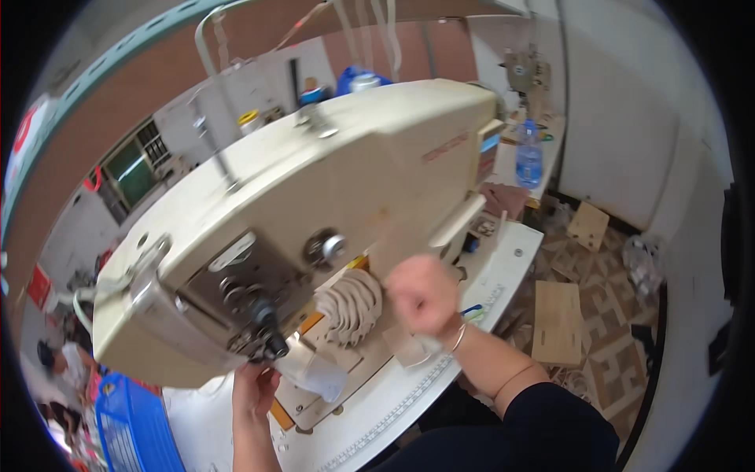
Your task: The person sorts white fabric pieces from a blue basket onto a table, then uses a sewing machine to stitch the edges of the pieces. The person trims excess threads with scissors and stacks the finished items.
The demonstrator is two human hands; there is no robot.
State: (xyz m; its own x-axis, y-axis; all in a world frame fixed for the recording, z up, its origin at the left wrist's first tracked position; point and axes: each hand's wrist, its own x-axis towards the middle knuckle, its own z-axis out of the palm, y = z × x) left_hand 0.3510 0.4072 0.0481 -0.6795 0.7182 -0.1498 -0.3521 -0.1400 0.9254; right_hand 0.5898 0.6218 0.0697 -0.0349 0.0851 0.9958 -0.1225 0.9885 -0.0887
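While the right grip (425, 294) is curled closed, nothing visible in it, beside the ruffled beige bundle (351, 308) under the sewing machine's (366, 185) arm, the left grip (255, 388), its hold unclear below the machine's needle end, should work slowly.

Blurred red lettering (446, 147) marks the sewing machine (377, 177), a ruler scale (389, 410) the table (503, 271).
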